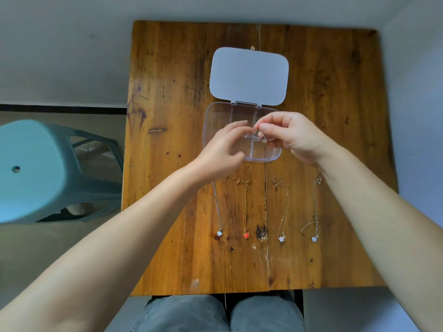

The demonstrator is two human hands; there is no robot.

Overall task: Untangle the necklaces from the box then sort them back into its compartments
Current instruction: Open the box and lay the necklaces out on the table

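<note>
1. A clear compartment box [217, 116] sits on the wooden table [172, 164], its white lid [249, 75] flipped open away from the person.
2. The right hand [293, 137] pinches a small tangled chain [260, 137] above the box.
3. The left hand [221, 149] hovers beside it, fingers loosely curled; whether it holds the chain, I cannot tell.
4. Four necklaces lie straightened nearer the person, one with a red pendant [246, 236].

Bare forearms [134, 226], grey trousers [187, 315]
</note>
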